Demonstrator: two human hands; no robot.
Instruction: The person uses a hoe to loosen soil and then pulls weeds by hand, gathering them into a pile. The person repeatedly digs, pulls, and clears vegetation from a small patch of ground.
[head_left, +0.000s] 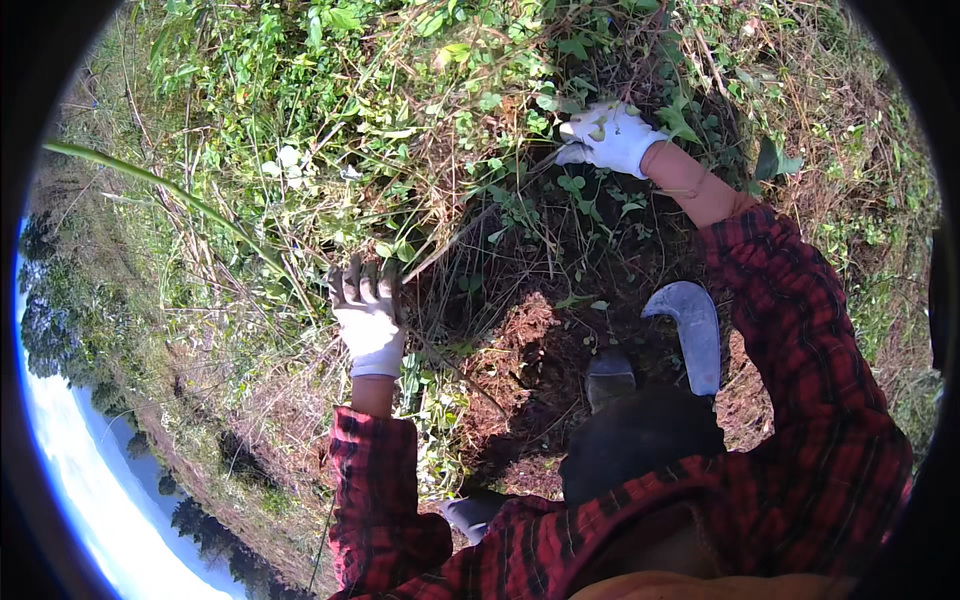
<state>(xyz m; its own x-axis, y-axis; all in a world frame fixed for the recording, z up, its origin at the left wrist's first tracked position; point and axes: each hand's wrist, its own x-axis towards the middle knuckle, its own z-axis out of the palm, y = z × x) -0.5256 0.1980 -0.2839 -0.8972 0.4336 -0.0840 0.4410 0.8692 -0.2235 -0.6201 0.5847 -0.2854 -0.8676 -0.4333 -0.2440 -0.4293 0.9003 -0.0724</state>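
Note:
My left hand (367, 322), in a white work glove with dirty grey fingers, lies back upward at the edge of the weeds. Its fingers stretch forward and slightly apart, with the tips among the stems. Farther out on the right, my right hand (609, 139) in a white glove reaches into leafy vines (577, 195). Leaves partly cover it, and whether its fingers close on stems is hidden. A long dry stem (457, 240) slants between the two hands. Below my right hand, beside my forearm, shows the curved grey blade of a billhook (694, 337).
Reddish-brown soil (487, 390) shows in front of me. The toe of one shoe (609, 375) stands near the blade, another (472, 516) at lower left. A thick green stalk (172, 187) arches in from the left. Dense undergrowth (375, 90) lies ahead; trees (52, 322) stand far left.

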